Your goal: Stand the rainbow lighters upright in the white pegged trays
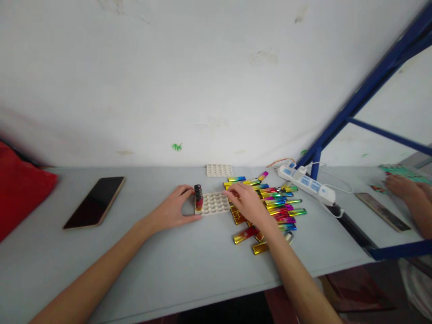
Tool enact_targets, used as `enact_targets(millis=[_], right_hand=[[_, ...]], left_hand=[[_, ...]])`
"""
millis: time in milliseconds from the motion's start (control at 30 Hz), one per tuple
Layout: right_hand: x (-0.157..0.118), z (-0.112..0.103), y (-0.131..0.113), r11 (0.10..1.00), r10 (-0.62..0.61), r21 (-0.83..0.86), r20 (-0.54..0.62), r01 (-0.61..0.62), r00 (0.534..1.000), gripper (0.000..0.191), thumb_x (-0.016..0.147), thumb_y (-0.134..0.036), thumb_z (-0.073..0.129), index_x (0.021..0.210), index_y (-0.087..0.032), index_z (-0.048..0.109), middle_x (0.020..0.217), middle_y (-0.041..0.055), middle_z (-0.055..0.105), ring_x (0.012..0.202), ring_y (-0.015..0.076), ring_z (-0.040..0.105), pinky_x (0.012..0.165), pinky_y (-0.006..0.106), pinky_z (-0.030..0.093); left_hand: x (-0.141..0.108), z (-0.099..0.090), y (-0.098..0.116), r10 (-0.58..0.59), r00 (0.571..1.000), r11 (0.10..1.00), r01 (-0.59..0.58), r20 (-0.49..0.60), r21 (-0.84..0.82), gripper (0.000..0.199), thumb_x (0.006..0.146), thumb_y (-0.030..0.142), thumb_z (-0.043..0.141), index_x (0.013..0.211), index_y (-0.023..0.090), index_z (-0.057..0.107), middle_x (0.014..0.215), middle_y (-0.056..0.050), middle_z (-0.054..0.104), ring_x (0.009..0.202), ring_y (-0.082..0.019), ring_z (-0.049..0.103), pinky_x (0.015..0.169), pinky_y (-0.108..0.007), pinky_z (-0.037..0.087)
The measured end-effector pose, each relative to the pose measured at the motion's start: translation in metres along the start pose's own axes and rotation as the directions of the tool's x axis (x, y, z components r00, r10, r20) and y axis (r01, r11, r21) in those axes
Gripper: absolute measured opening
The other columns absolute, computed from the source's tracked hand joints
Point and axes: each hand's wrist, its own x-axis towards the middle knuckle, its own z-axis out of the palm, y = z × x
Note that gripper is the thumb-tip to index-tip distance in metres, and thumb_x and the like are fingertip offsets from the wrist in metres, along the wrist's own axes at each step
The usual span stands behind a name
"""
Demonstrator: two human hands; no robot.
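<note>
My left hand (173, 208) is closed around the left end of a white tray with round holes (216, 204), its thumb at the near corner and its fingers at the far one. Several upright lighters with dark tops (198, 194) stand in a row along that end, and a red-and-gold side faces me. My right hand (245, 200) hovers over the tray's right edge and a pile of shiny lighters (280, 209), fingers loosely bent and apart. No object shows between them, though the palm's underside is hidden.
A second holed tray (219, 170) lies by the wall. At left are a phone (95, 202) and a red bag (23, 189). A white power strip (307, 184) and blue metal frame (337, 121) stand right. Beyond the frame are another person's hands (401, 185) and another phone (381, 211).
</note>
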Motion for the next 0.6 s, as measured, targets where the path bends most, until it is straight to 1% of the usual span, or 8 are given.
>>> enact_targets(millis=[67, 100, 133, 200, 267, 333, 467, 600], right_hand=[[-0.02, -0.019, 0.032, 0.996, 0.085, 0.014, -0.077, -0.085, 0.993, 0.032, 0.131, -0.046, 0.075, 0.111, -0.024, 0.087, 0.112, 0.0106, 0.087, 0.106, 0.0302, 0.082, 0.101, 0.042, 0.062], [-0.031, -0.027, 0.044, 0.995, 0.105, 0.007, -0.086, -0.104, 0.991, 0.027, 0.13, -0.042, 0.075, 0.114, -0.024, 0.088, 0.115, 0.0113, 0.087, 0.109, 0.0314, 0.082, 0.104, 0.044, 0.064], [-0.042, -0.033, 0.053, 0.993, 0.113, -0.008, -0.079, -0.114, 0.99, 0.022, 0.128, -0.039, 0.076, 0.117, -0.025, 0.089, 0.119, 0.0123, 0.087, 0.113, 0.0326, 0.083, 0.107, 0.047, 0.066], [-0.058, -0.04, 0.062, 0.993, 0.107, -0.054, -0.044, -0.109, 0.993, 0.014, 0.123, -0.034, 0.08, 0.12, -0.026, 0.092, 0.125, 0.0139, 0.087, 0.121, 0.0351, 0.082, 0.113, 0.052, 0.068], [-0.066, -0.041, 0.062, 0.99, 0.099, -0.104, 0.005, -0.097, 0.995, 0.01, 0.12, -0.028, 0.083, 0.121, -0.027, 0.093, 0.128, 0.0142, 0.087, 0.125, 0.0359, 0.082, 0.116, 0.055, 0.069], [-0.065, -0.041, 0.058, 0.984, 0.106, -0.148, 0.05, -0.097, 0.993, 0.011, 0.119, -0.024, 0.084, 0.123, -0.026, 0.094, 0.128, 0.014, 0.086, 0.126, 0.0357, 0.082, 0.116, 0.055, 0.069], [-0.048, -0.045, 0.052, 0.965, 0.18, -0.218, 0.142, -0.147, 0.973, 0.015, 0.117, -0.023, 0.089, 0.132, -0.023, 0.094, 0.13, 0.0142, 0.086, 0.127, 0.0345, 0.082, 0.117, 0.052, 0.066], [-0.031, -0.052, 0.045, 0.951, 0.23, -0.261, 0.242, -0.165, 0.943, 0.01, 0.117, -0.022, 0.09, 0.127, -0.021, 0.094, 0.133, 0.0146, 0.087, 0.128, 0.0324, 0.083, 0.119, 0.048, 0.064]], left_hand=[[0.0, 0.001, 0.001, 0.005, 1.0, 1.0, -0.005, -0.006, -0.009, 0.064, 0.094, 0.069, 0.104, 0.138, 0.028, 0.082, 0.157, -0.015, 0.081, 0.149, -0.046, 0.079, 0.135, -0.061, 0.068], [0.0, 0.003, 0.001, 0.011, 1.0, 1.0, -0.011, -0.011, -0.013, 0.063, 0.095, 0.068, 0.103, 0.138, 0.028, 0.082, 0.157, -0.016, 0.081, 0.149, -0.046, 0.079, 0.135, -0.061, 0.068], [0.0, 0.004, 0.001, 0.016, 1.0, 1.0, -0.017, -0.019, -0.016, 0.062, 0.096, 0.067, 0.102, 0.139, 0.028, 0.082, 0.157, -0.016, 0.081, 0.15, -0.047, 0.079, 0.135, -0.061, 0.068], [-0.001, 0.007, -0.002, 0.025, 0.999, 0.999, -0.025, -0.027, -0.02, 0.062, 0.097, 0.068, 0.1, 0.141, 0.028, 0.081, 0.158, -0.017, 0.081, 0.15, -0.047, 0.079, 0.135, -0.062, 0.067], [-0.001, 0.011, -0.005, 0.027, 0.999, 0.999, -0.028, -0.029, -0.025, 0.064, 0.099, 0.07, 0.098, 0.143, 0.027, 0.081, 0.158, -0.018, 0.08, 0.151, -0.048, 0.078, 0.135, -0.063, 0.067], [-0.002, 0.013, -0.009, 0.032, 0.999, 0.999, -0.033, -0.027, -0.032, 0.067, 0.1, 0.073, 0.096, 0.146, 0.027, 0.08, 0.159, -0.018, 0.079, 0.151, -0.047, 0.078, 0.135, -0.063, 0.067], [-0.002, 0.015, -0.014, 0.043, 0.999, 0.999, -0.044, -0.021, -0.029, 0.069, 0.103, 0.078, 0.093, 0.148, 0.027, 0.079, 0.161, -0.018, 0.079, 0.152, -0.045, 0.078, 0.138, -0.062, 0.066], [-0.002, 0.015, -0.016, 0.032, 0.999, 0.999, -0.032, -0.028, -0.017, 0.07, 0.101, 0.077, 0.095, 0.147, 0.026, 0.08, 0.159, -0.018, 0.08, 0.15, -0.047, 0.08, 0.136, -0.065, 0.067]])
